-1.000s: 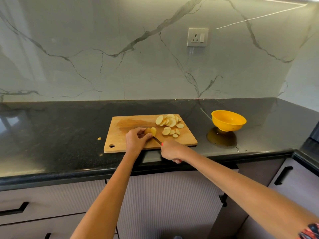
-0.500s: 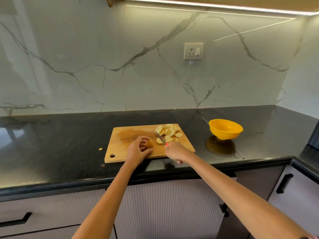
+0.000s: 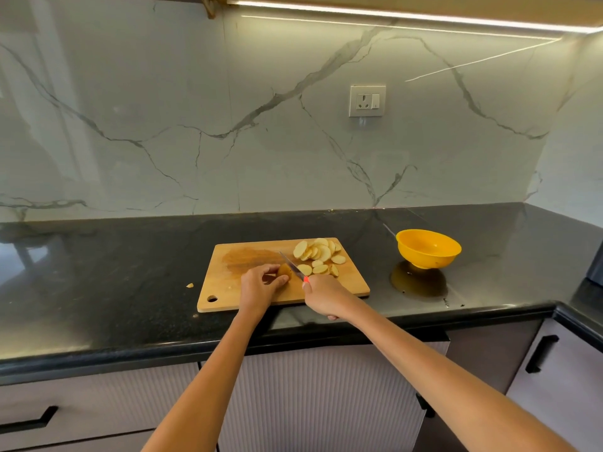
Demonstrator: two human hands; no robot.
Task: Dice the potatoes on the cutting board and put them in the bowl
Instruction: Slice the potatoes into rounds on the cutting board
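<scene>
A wooden cutting board (image 3: 349, 282) lies on the black counter. Several pale potato slices (image 3: 318, 254) are heaped on its far right part. My left hand (image 3: 261, 287) pinches a small potato end piece (image 3: 285, 271) near the board's middle. My right hand (image 3: 323, 296) grips a knife with a red handle; its blade (image 3: 291, 265) points away to the left and lies against the right side of that piece. An empty yellow bowl (image 3: 428, 247) stands to the right of the board, apart from it.
A small potato scrap (image 3: 190, 285) lies on the counter (image 3: 114, 288) left of the board. A wall socket (image 3: 367, 100) sits on the marble backsplash. The counter turns a corner at the right; drawers with black handles are below.
The view has tilted upward. The knife has swung from pointing toward me to pointing away over the board, its blade now beside the piece in my left hand.
</scene>
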